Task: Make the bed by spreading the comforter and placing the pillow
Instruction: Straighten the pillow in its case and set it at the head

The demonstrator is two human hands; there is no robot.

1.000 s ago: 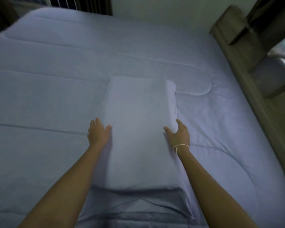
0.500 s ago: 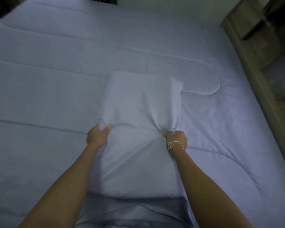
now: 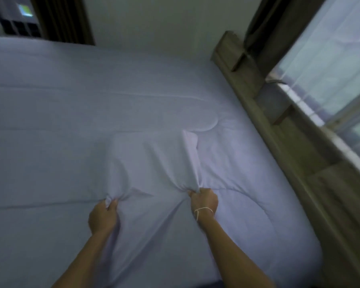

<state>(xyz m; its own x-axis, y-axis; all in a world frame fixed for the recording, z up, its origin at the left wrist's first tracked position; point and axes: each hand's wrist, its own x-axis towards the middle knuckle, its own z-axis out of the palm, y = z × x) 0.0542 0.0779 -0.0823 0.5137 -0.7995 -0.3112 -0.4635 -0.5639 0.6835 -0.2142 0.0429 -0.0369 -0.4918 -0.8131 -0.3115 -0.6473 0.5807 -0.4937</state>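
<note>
A pale lilac pillow point(image 3: 152, 163) lies lengthwise on the matching quilted comforter point(image 3: 71, 100), which is spread flat over the bed. My left hand point(image 3: 103, 216) is clenched on the pillow's left side, bunching its cover into folds. My right hand point(image 3: 205, 201), with a thin white band at the wrist, grips the pillow's right side the same way. The cover is pulled taut and creased between the two fists. The pillow's far right corner stands up a little. Its near end is hidden between my forearms.
A wooden headboard with small shelves point(image 3: 258, 96) runs along the bed's right side. Beyond it are a window with a sheer curtain point(image 3: 330, 59) and a dark drape point(image 3: 264, 23). A white wall point(image 3: 154, 21) and dark curtain point(image 3: 62, 19) stand past the far edge.
A second ago both hands lay open beside the pillow; they closed on its sides. Since then the cover has bunched more, and the view has swung up and right toward the window.
</note>
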